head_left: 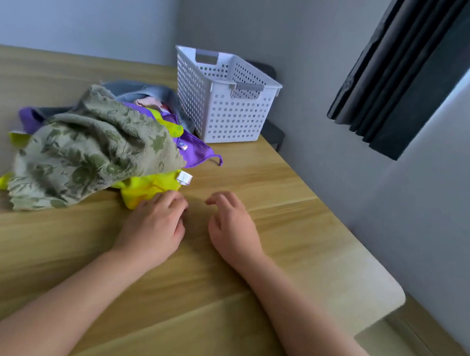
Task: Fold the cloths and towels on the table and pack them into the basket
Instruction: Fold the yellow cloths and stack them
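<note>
Unfolded pile (86,145) on the table (214,306)
Your left hand (155,221) curls at the yellow cloth (145,188), grip unclear; your right hand (231,226) hangs loosely curled, empty.

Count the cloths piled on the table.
5: green floral towel on top, yellow cloth under it, purple cloth beside the basket, grey towel and pink cloth behind. Others may be hidden.

Soft daylight, slight blur, wide-angle warping.
</note>
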The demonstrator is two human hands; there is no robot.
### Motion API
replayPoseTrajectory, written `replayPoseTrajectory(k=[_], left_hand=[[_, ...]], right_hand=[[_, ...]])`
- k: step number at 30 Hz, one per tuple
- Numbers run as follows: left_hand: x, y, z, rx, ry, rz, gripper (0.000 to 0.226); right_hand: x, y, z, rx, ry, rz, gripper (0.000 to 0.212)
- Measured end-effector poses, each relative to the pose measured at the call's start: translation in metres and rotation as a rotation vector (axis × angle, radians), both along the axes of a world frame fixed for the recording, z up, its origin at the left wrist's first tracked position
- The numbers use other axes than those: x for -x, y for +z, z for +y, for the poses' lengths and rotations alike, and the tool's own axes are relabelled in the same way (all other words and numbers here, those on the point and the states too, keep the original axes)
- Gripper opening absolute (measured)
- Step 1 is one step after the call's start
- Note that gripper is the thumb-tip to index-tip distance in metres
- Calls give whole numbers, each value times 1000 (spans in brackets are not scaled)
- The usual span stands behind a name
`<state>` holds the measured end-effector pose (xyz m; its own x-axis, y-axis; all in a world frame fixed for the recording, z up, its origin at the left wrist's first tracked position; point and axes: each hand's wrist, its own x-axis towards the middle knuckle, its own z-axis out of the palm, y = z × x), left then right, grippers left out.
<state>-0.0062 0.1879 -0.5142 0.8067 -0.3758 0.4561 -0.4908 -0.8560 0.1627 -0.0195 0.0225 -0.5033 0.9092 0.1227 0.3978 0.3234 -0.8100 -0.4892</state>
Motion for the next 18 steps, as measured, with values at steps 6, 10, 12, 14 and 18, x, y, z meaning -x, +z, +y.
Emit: replayPoseTrajectory(k=[6,10,12,14,18], left_hand=[[30,11,43,60,38,-79,37],[17,23,69,0,120,-142,57],[3,24,74,-26,146,-118,66],[-12,18,77,-7,181,-44,70],[-37,4,82,48,285,55,52]], right_hand=[[51,3,26,133,-99,2,43],[43,1,51,132,-122,-46,55],[27,1,66,109,-136,-47,51],[7,2,82,112,-140,-51,57],[-31,4,99,225,-176,36,60]])
